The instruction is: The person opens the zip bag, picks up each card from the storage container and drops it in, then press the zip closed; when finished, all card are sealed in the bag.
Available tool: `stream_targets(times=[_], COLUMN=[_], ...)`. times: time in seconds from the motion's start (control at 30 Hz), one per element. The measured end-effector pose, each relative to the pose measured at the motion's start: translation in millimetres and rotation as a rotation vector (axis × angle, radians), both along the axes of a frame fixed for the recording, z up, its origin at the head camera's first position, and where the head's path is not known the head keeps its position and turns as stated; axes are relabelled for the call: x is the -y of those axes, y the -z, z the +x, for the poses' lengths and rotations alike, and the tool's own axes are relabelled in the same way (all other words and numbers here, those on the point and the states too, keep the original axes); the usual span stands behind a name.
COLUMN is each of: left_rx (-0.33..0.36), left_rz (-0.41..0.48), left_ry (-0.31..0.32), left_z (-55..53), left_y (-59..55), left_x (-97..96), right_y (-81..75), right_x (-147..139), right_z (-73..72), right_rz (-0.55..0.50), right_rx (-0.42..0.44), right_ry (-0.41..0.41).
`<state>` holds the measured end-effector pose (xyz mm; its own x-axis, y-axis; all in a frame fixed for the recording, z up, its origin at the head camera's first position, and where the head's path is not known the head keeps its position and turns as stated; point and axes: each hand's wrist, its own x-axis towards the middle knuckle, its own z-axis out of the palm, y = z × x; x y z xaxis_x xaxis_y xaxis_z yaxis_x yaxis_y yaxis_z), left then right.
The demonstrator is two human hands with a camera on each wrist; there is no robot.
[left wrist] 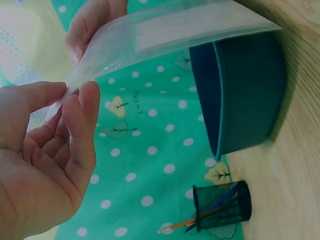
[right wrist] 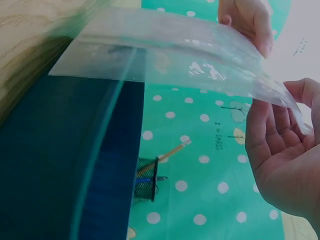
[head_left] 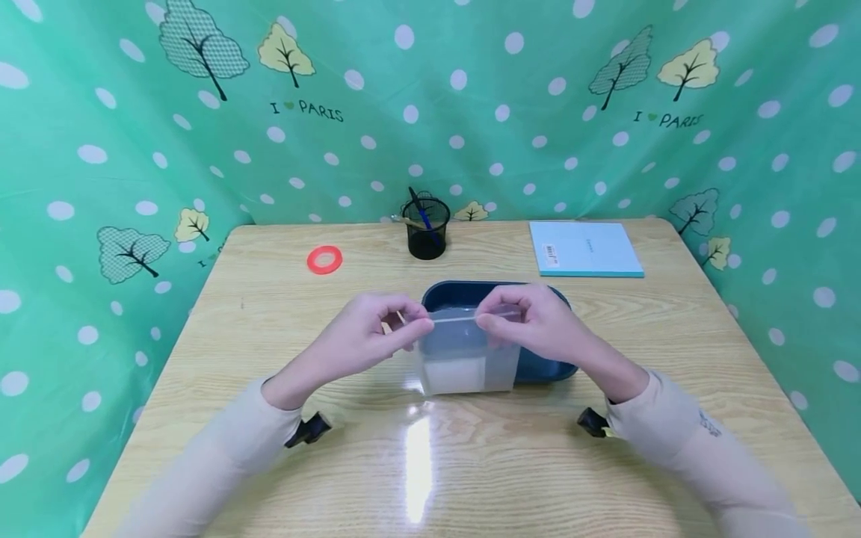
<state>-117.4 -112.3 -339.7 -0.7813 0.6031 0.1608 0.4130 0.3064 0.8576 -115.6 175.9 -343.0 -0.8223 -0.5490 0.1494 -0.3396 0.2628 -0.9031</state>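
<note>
A clear plastic bag (head_left: 499, 371) hangs upright at the middle of the table, its lower edge at the tabletop. Something flat and white (head_left: 454, 375) shows through its lower part. My left hand (head_left: 370, 329) pinches the bag's top edge at the left between thumb and fingers. At the right of that same edge, my right hand (head_left: 534, 321) pinches the film. Just behind the bag stands a dark blue bin (head_left: 548, 368), partly hidden by it and by my right hand. In the left wrist view the bin (left wrist: 252, 95) appears open-topped.
A red ring-shaped roll (head_left: 324, 260) lies at the back left. Near the back edge stands a black mesh pen cup (head_left: 427, 243) with pens and a pencil. To its right lies a light blue notebook (head_left: 587, 249). A green dotted curtain (head_left: 430, 97) surrounds the wooden table (head_left: 269, 299).
</note>
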Motion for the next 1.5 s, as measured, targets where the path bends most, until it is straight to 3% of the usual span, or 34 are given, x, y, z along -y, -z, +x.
stream_targets(times=[0.13, 0.27, 0.77, 0.93, 1.07, 1.17, 1.37, 1.5], left_rx=[0.016, 0.014, -0.105, -0.188, -0.258, -0.274, -0.338, -0.329], left_rz=[0.003, 0.001, 0.011, -0.004, -0.017, -0.023, -0.016, 0.012], left_ry=[0.001, -0.032, -0.082, -0.096, -0.123, -0.139, -0.144, -0.144], left_z=[7.3, 12.0, 22.0, 31.1, 32.9, 33.2, 43.2, 44.9], left_y=[-5.7, -8.7, -2.0, -0.5, 0.1, -0.8, -9.4, -16.8], left_x=[10.4, 16.9, 28.1, 35.5, 39.6, 43.2, 51.3, 58.5], right_y=[-2.9, -4.5, 0.5, 0.6, -0.5, -1.3, -5.8, -11.2], right_x=[-9.8, -15.5, -18.5, -13.4, -9.8, -7.2, -1.4, 6.7], right_z=[3.7, 6.7, 10.0, 13.8, 14.0, 12.7, 15.7, 12.1], right_rz=[-0.005, -0.029, -0.072, -0.078, -0.075, -0.088, -0.086, -0.120], right_rx=[-0.078, -0.093, -0.093, -0.096, -0.085, -0.075, -0.067, -0.057], right_ry=[-0.037, -0.058, -0.089, -0.121, -0.118, -0.134, -0.173, -0.182])
